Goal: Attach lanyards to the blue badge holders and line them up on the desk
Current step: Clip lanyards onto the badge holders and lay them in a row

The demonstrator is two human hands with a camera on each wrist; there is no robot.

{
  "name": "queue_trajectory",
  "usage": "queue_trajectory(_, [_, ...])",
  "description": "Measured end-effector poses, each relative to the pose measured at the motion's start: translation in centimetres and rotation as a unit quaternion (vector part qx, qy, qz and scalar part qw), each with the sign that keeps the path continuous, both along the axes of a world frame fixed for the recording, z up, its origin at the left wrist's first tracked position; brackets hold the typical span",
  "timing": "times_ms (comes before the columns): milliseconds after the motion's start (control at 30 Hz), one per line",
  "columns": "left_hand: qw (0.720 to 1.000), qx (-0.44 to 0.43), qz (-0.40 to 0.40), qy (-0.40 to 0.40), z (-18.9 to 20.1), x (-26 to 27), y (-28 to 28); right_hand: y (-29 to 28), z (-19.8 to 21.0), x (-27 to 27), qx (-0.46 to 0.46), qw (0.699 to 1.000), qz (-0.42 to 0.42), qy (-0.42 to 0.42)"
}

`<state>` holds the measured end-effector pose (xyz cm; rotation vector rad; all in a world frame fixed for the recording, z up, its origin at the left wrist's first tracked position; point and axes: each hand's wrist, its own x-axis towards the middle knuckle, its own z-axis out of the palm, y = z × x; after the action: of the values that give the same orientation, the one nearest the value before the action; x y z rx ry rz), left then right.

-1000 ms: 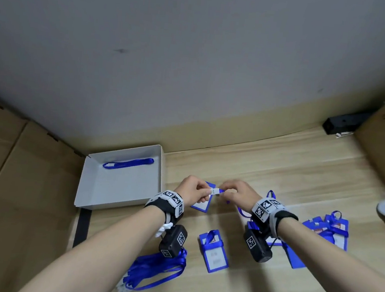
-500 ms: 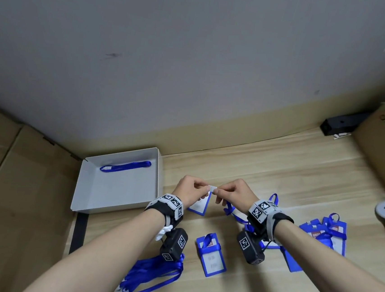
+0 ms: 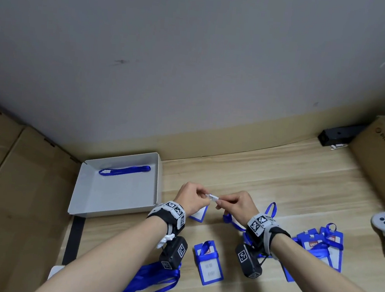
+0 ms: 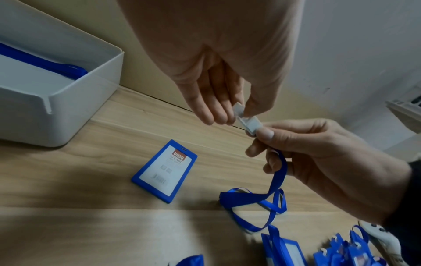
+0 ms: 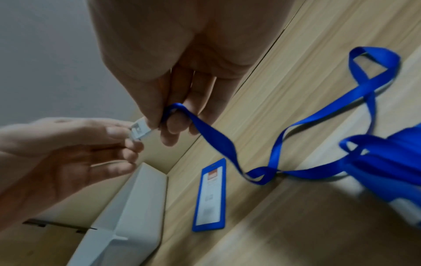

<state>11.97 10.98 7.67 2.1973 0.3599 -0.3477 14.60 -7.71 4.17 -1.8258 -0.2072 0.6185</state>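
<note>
Above the bench (image 3: 277, 177), both hands meet over a small white clip (image 3: 213, 197) at the end of a blue lanyard (image 4: 276, 176). The left hand (image 3: 192, 198) pinches one end of the clip between thumb and fingertips; the right hand (image 3: 237, 204) pinches the other end, with the ribbon looped round its curled fingers and trailing down to a loose coil on the wood. A bare blue badge holder (image 4: 164, 171) lies flat just below the hands (its card reads "ID CARD"). Nearer the person lies another holder with lanyard (image 3: 208, 260); more lie clustered to the right (image 3: 322, 248). A white tray (image 3: 158, 180) at left contains one lanyard (image 3: 124, 170).
</note>
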Motion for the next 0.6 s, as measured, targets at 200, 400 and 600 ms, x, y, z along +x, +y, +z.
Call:
queue_trajectory(200, [1.000,-0.021,-0.019,0.013,-1.5,-0.6,0.1,-0.3,-1.2,-0.4,-0.011,1.000,0.004,0.001])
queue_trajectory(400, [0.996,0.007,-0.037,0.086,-3.6,-1.2,0.9,-0.7,-3.6,0.5,-0.064,0.998,-0.022,0.020])
queue_trajectory(600, [0.981,0.119,-0.021,0.150,-7.3,-0.6,3.2,-1.7,-7.3,2.1,-0.107,0.988,-0.077,0.076])
